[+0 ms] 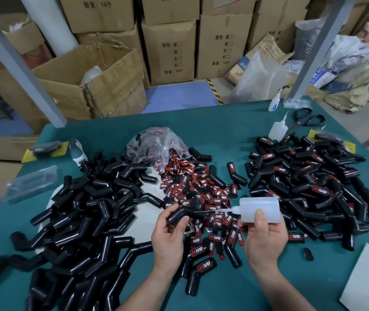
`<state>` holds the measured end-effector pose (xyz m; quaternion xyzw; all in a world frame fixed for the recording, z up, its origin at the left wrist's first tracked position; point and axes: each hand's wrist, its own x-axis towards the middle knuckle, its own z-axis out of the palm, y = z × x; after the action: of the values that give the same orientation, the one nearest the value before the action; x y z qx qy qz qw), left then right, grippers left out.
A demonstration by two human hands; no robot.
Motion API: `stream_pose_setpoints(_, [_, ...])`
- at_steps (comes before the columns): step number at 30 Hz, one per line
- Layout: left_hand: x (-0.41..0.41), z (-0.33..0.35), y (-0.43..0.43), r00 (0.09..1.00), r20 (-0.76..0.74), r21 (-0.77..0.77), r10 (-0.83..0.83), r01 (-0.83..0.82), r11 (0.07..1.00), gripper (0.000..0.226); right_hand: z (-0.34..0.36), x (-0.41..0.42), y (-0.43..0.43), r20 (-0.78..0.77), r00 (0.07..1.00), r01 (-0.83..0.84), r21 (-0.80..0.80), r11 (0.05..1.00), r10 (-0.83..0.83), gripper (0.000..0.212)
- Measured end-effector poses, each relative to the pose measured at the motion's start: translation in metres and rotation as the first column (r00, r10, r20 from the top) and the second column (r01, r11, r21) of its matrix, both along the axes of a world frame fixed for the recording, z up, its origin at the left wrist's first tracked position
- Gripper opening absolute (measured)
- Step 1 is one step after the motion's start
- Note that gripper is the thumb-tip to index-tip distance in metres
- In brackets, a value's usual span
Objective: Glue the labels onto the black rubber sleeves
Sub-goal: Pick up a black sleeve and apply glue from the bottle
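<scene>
Roughly midway, it seems: your left hand point(168, 236) grips a bare sleeve point(182, 215), your right hand point(263, 239) holds the glue bottle point(259, 209) (nozzle at it); labelled sleeves point(309, 176) lie beyond that hand, an unlabelled heap point(85, 221) outside your left.

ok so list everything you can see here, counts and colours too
table: one, teal, under everything
plain sleeves: many, black, piled left
labelled sleeves: many, black with red labels, piled right
labels: many, red-black, heaped centre
plastic bag: one, clear, behind labels
scissors: one, black, far right
spare bottles: two, white, far right
boxes: many, brown, behind table
left hand: grips one black sleeve
right hand: grips white glue bottle, nozzle at that sleeve
</scene>
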<state>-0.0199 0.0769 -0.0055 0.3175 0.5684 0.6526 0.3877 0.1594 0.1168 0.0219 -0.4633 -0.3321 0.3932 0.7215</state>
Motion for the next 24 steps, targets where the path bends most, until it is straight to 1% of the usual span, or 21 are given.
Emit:
stream_pose_setpoints(1, [0.0, 0.001, 0.0, 1.0, 0.001, 0.002, -0.002, 0.002, 1.0, 0.035, 0.002, 0.0, -0.002, 0.085, 0.994, 0.06, 0.044, 0.997, -0.063, 0.019])
stream_pose_setpoints(2, [0.0, 0.002, 0.0, 1.0, -0.002, 0.007, 0.0, 0.0, 1.0, 0.036, 0.005, -0.001, -0.003, 0.168, 0.981, 0.076, 0.1, 0.992, -0.092, 0.02])
stream_pose_setpoints(3, [0.0, 0.003, 0.0, 1.0, -0.007, 0.008, 0.001, 0.0, 1.0, 0.036, 0.008, -0.001, -0.005, 0.23, 0.968, 0.069, 0.133, 0.989, -0.099, 0.022])
stream_pose_setpoints(4, [0.0, 0.004, 0.0, 1.0, -0.008, 0.006, -0.001, 0.001, 1.0, 0.036, 0.01, -0.003, -0.007, 0.248, 0.963, 0.068, 0.144, 0.987, -0.102, 0.023])
stream_pose_setpoints(7, [0.002, 0.005, -0.001, 1.0, -0.008, 0.0, -0.01, 0.01, 1.0, 0.034, 0.009, -0.004, -0.01, 0.218, 0.967, 0.093, 0.171, 0.981, -0.13, 0.015])
stream_pose_setpoints(10, [0.002, 0.005, -0.002, 1.0, -0.012, -0.007, -0.019, 0.019, 1.0, 0.032, 0.009, -0.004, -0.01, 0.209, 0.963, 0.136, 0.168, 0.976, -0.171, 0.021])
stream_pose_setpoints(12, [0.003, 0.006, -0.003, 1.0, -0.006, -0.01, -0.026, 0.026, 1.0, 0.034, 0.012, -0.005, -0.009, 0.222, 0.958, 0.15, 0.16, 0.976, -0.184, 0.021])
stream_pose_setpoints(16, [0.003, 0.003, -0.003, 0.999, -0.032, -0.005, -0.027, 0.026, 1.0, 0.036, 0.018, -0.006, -0.01, 0.262, 0.95, 0.136, 0.141, 0.981, -0.17, 0.016])
stream_pose_setpoints(20, [0.002, 0.003, -0.003, 0.999, -0.041, 0.0, -0.02, 0.02, 1.0, 0.037, 0.019, -0.005, -0.009, 0.292, 0.942, 0.136, 0.124, 0.983, -0.167, 0.018])
stream_pose_setpoints(24, [0.004, 0.002, -0.001, 0.999, -0.044, 0.004, 0.011, -0.011, 1.0, 0.039, 0.017, -0.003, -0.008, 0.272, 0.948, 0.141, 0.109, 0.984, -0.166, 0.016])
